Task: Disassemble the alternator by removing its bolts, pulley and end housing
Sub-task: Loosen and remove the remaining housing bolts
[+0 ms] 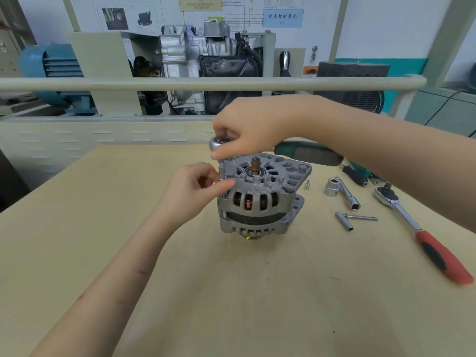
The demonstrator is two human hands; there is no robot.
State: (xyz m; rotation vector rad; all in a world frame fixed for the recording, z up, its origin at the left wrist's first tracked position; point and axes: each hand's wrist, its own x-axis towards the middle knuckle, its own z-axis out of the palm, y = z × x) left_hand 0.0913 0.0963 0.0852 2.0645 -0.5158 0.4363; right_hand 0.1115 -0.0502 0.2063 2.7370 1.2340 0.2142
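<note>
Two bare forearms in view, no sleeves, gloves, rings or watch. Left forearm carries two short reddish scratch marks. Left hand, right hand: nails short, unpainted.

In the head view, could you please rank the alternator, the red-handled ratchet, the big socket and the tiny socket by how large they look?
1. alternator
2. red-handled ratchet, which lies nearer the camera, so its place is unsure
3. big socket
4. tiny socket

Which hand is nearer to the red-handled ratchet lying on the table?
Right. The right hand grips a tool above the alternator, on the side toward the red-handled ratchet; the left hand is across the alternator, farther away.
</note>
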